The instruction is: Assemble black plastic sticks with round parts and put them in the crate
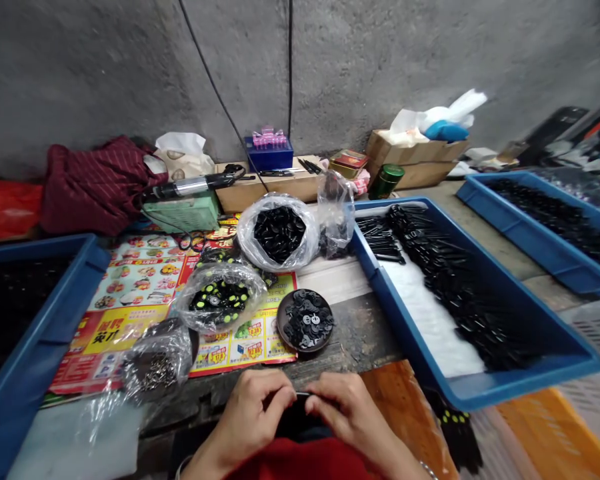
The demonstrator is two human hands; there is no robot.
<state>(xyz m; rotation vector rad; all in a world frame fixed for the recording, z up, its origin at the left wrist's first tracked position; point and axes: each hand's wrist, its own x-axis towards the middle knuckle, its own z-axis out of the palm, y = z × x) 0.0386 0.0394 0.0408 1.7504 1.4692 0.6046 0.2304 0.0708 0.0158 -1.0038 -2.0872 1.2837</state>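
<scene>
My left hand [253,413] and my right hand [345,410] meet at the table's near edge, fingertips pinched together on a small thin black part [303,397] held between them. Its shape is mostly hidden by my fingers. Just beyond my hands stands a round dark dish [305,321] filled with small black pieces. A clear bag of black and green dotted pieces [219,297] lies to the left of the dish.
A blue tray [480,387] with rows of black parts on a white sheet sits to the right, another blue tray [525,230] beyond it, a third blue tray [30,360] at the left. Bags of black pieces [279,232], small metal parts [155,370], a soldering tool [195,185] and boxes stand behind.
</scene>
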